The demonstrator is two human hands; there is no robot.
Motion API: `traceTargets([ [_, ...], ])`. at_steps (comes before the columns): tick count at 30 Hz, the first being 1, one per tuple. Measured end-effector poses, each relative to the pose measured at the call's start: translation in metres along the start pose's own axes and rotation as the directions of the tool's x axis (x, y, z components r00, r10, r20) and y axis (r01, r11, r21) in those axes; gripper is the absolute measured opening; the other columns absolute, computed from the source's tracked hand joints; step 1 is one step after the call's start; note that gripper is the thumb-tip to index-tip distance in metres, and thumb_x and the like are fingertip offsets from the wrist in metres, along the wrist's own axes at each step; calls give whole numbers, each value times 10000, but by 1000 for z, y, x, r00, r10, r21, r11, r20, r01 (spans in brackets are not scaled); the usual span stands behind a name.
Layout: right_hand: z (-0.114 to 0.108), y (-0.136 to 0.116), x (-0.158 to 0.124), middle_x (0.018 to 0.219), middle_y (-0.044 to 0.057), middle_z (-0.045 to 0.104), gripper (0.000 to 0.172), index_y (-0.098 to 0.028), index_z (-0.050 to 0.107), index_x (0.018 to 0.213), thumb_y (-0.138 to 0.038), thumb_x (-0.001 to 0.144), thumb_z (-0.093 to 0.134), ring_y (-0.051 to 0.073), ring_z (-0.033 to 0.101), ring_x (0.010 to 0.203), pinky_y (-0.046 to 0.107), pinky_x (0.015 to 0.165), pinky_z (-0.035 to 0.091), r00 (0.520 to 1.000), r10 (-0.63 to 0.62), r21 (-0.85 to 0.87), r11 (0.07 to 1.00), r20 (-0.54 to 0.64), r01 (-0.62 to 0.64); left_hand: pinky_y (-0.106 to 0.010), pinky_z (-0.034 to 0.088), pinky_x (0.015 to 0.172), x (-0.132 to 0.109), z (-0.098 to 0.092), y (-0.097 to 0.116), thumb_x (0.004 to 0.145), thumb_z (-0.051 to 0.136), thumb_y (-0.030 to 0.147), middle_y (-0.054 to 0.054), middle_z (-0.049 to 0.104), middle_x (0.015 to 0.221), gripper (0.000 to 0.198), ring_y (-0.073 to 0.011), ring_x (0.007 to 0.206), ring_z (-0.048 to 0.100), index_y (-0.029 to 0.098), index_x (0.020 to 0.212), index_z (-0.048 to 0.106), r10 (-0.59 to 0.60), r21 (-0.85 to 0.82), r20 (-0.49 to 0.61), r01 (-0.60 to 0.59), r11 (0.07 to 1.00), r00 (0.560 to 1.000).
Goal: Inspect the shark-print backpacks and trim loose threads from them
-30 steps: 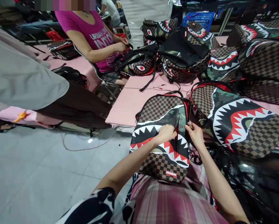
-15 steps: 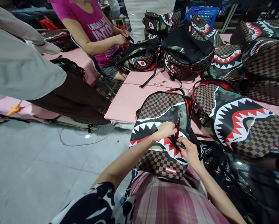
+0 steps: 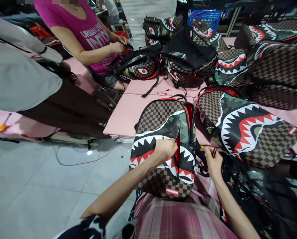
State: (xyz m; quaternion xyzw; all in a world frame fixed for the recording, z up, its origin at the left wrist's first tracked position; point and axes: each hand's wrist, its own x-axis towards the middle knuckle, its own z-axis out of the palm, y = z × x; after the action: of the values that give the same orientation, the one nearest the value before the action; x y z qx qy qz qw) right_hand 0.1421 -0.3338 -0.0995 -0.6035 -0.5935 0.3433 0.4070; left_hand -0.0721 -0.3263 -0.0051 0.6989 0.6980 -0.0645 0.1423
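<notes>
A backpack with a brown checkered, camouflage and shark-teeth pattern leans between my lap and the table edge. Its front zipper slit stands parted, with red lining showing inside. My left hand is closed on the left edge of this slit. To the right of the backpack, apart from its front, my right hand is closed around a small dark tool, mostly covered by the fingers. A bit of yellow shows near those fingertips; I cannot tell whether it belongs to the tool.
Another shark-teeth backpack lies to the right on the pink table. Several more bags are piled behind. A pen lies on the table. Across it sits a co-worker handling a bag; another person stands at left.
My right hand has left the zipper slit and moved right, off the backpack's front, with the small dark tool. My left hand still grips the slit's edge. The whole view has shifted slightly.
</notes>
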Motion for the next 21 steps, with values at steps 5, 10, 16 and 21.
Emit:
traceTargets([
  [5,26,18,94,1110,165,586,430,-140,480,1218,-312,827,439,294,571,986,437,817,436,992,118,-450,889,44,-86,-344,429,650,-15,-11,-17,853,315,330,-116,674,775,356,-279,786,640,163,879,628,-124,45,-27,125,991,992],
  [10,50,-3,98,1270,190,478,468,-114,436,1274,-220,819,413,322,433,1175,493,912,372,997,-45,-443,894,62,68,-322,417,636,-12,-7,-26,852,326,320,-94,676,754,333,-261,761,644,179,870,627,-152,16,-48,153,988,987],
  [16,60,-52,33,1294,75,509,373,-204,513,1224,-181,893,342,217,369,1258,459,1038,259,646,-610,-283,588,459,757,-322,409,614,-17,-8,-30,854,334,298,-123,674,751,333,-268,746,646,148,843,631,-127,33,-77,130,991,989],
  [21,65,-49,22,1264,54,541,385,-218,534,1203,-119,879,351,251,390,1238,534,1014,246,694,-512,-417,560,505,716,-313,389,542,-44,-9,-39,858,334,227,-117,664,715,304,-257,637,632,132,764,607,-110,96,-182,129,987,977],
])
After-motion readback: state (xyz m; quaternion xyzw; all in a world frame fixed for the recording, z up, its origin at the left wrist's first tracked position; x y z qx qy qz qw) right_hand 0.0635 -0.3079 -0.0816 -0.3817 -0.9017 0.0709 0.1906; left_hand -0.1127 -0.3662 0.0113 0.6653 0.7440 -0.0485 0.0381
